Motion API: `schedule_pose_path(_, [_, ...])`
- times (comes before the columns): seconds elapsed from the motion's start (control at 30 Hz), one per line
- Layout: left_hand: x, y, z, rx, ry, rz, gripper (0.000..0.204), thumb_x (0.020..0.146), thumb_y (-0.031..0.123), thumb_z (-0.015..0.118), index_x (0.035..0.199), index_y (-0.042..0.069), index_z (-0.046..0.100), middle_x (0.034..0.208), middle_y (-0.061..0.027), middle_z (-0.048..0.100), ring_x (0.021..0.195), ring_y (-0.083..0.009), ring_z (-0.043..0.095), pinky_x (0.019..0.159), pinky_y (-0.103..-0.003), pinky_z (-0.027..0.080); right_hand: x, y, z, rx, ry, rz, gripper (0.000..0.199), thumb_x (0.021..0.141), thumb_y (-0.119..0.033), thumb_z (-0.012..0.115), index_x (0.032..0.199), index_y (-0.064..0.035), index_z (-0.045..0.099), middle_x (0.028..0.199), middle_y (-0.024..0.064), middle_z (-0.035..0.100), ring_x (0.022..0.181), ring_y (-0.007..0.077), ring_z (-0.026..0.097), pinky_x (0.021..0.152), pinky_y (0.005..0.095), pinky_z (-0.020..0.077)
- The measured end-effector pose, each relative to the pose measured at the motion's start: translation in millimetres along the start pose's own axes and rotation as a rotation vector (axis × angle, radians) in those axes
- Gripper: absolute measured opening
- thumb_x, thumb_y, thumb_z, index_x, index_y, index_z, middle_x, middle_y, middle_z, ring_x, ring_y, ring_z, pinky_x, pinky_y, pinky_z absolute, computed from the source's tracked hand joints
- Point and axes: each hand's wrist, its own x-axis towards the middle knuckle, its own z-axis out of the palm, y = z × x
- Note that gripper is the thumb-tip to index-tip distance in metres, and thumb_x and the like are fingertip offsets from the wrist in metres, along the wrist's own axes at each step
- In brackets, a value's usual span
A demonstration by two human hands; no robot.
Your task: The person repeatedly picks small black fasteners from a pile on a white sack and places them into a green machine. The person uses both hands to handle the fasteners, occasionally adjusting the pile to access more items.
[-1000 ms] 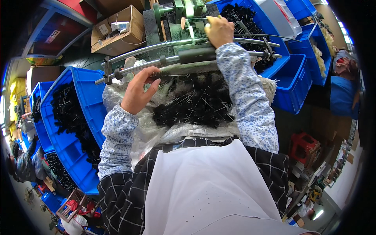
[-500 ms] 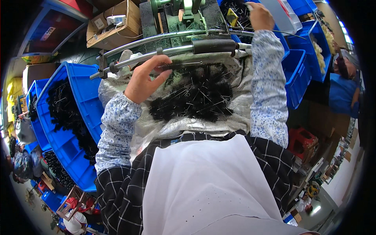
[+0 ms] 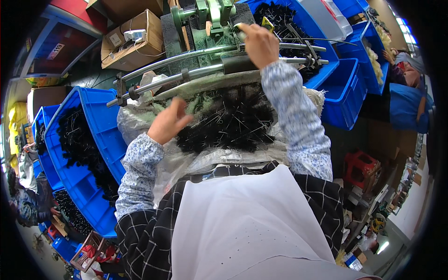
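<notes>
The pile of black wire-stemmed brushes [image 3: 224,122], mid-frame, lies just right of the left hand [image 3: 169,123], the nearer one; their long axes cross every way. That hand's thumb and fingers stand apart, seemingly empty. The right hand [image 3: 261,46], upper centre, curls beside the green machine [image 3: 215,16]; blur hides whether it grips anything.

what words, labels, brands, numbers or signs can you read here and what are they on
White label on the glass panel: a short dark number, legible, but not copied out here.
Pale sticker on the cardboard box: too small to read.
Yellow plate: any marks too small to read.
No brand is readable.
</notes>
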Motion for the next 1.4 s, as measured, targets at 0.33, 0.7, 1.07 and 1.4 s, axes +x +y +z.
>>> schedule_pose_path(0.33, [-21, -32, 21, 0.157, -0.388, -0.121, 0.043, 0.078, 0.009, 0.061, 0.115, -0.001, 0.042, 0.108, -0.0229, 0.054, 0.101, -0.0318, 0.055, 0.086, -0.038, 0.043, 27, 35, 37, -0.185, -0.030, 0.027, 0.022, 0.082, -0.017, 0.058, 0.102, -0.0188, 0.066, 0.084, 0.0048, 0.064, 0.079, 0.0245, 0.062, 0.078, 0.0365, 0.0480])
schedule_pose_path(0.7, [-13, -29, 15, 0.156, -0.413, -0.112, 0.044, 0.077, 0.008, 0.060, 0.117, 0.000, 0.042, 0.102, -0.0241, 0.058, 0.097, -0.0348, 0.058, 0.084, -0.039, 0.044, 35, 60, 51, -0.171, 0.029, -0.143, 0.025, 0.084, -0.024, 0.056, 0.107, -0.0229, 0.064, 0.096, -0.0019, 0.062, 0.084, 0.0207, 0.053, 0.082, 0.0384, 0.0427])
schedule_pose_path(1.07, [-13, -12, -21, 0.074, -0.058, 0.027, 0.039, 0.084, 0.012, 0.063, 0.115, 0.003, 0.040, 0.097, -0.0188, 0.061, 0.083, -0.0281, 0.060, 0.074, -0.036, 0.047, 19, 43, 45, -0.111, 0.024, 0.079, 0.033, 0.075, -0.021, 0.058, 0.106, -0.0099, 0.063, 0.101, 0.0092, 0.064, 0.102, 0.0285, 0.056, 0.086, 0.0433, 0.0408])
schedule_pose_path(1.4, [-1, 41, -33, -0.089, 0.060, 0.158, 0.027, 0.085, 0.015, 0.062, 0.108, 0.004, 0.053, 0.084, -0.0077, 0.058, 0.066, -0.0146, 0.052, 0.063, -0.027, 0.045, 29, -17, 54, -0.170, -0.008, 0.060, 0.026, 0.077, -0.023, 0.057, 0.099, -0.0111, 0.065, 0.090, 0.0075, 0.065, 0.097, 0.0265, 0.058, 0.080, 0.0422, 0.0415])
